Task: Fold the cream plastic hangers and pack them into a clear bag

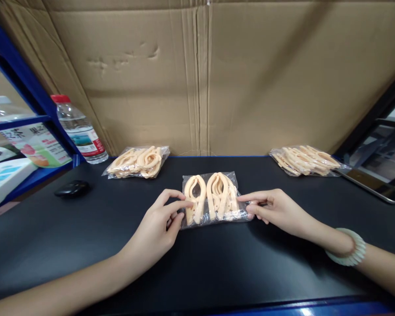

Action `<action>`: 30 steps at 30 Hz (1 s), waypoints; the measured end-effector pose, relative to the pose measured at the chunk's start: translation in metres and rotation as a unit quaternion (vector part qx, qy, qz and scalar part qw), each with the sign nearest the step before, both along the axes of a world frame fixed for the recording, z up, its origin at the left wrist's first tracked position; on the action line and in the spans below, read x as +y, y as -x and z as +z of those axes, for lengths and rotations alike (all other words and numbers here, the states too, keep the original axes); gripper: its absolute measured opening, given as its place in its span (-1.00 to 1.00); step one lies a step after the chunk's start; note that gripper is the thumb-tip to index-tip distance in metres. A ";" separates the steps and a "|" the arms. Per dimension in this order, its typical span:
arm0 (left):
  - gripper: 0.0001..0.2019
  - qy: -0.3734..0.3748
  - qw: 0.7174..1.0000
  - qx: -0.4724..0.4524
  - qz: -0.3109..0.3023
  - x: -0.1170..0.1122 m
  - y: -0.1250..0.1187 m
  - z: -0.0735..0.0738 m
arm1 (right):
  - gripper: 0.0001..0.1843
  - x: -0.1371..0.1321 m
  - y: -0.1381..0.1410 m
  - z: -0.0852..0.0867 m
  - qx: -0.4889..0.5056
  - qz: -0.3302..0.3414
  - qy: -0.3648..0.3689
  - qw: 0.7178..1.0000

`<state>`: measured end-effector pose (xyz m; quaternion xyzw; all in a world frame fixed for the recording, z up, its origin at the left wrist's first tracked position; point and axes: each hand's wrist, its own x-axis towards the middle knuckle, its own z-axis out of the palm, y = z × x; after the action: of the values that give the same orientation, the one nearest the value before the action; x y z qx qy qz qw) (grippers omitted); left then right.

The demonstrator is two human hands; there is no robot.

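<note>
A clear plastic bag (pixel 206 222) lies flat in the middle of the black table, holding several beige pieces that look like folded travel hangers (pixel 218 197). My left hand (pixel 159 219) is at its left edge, with the index finger on top of the film and the thumb at the lower left corner. At the opposite side, my right hand (pixel 276 210) pinches the bag's lower right corner between thumb and fingers, its index finger reaching along the right edge. A pale beaded bracelet (pixel 349 248) circles my right wrist.
Similar filled bags lie at the back left (pixel 136 162) and back right (pixel 304 161). A black mouse (pixel 73 189) and a red-capped water bottle (pixel 80 131) stand left, beside a blue shelf (pixel 18 57). A tablet-like panel (pixel 378 158) leans right. Cardboard (pixel 134 79) walls the back.
</note>
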<state>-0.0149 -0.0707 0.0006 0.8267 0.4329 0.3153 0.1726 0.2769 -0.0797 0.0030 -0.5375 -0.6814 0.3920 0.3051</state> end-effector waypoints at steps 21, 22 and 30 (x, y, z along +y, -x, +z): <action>-0.71 -0.025 0.999 0.022 -0.013 0.001 -0.003 0.000 | -0.61 -0.006 -0.001 -0.016 -0.282 0.014 -0.252 0.926; -0.71 -0.026 0.999 0.023 -0.015 0.001 -0.003 0.000 | -0.61 -0.006 -0.001 -0.017 -0.294 0.013 -0.265 0.918; -0.72 -0.060 0.997 0.049 -0.024 0.002 -0.004 -0.002 | -0.61 -0.008 0.001 -0.019 -0.331 0.029 -0.325 0.885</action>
<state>-0.0113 -0.0690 -0.0012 0.8603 0.4010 0.2956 0.1083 0.2757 -0.0874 -0.0156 -0.4869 -0.8472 -0.0440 0.2078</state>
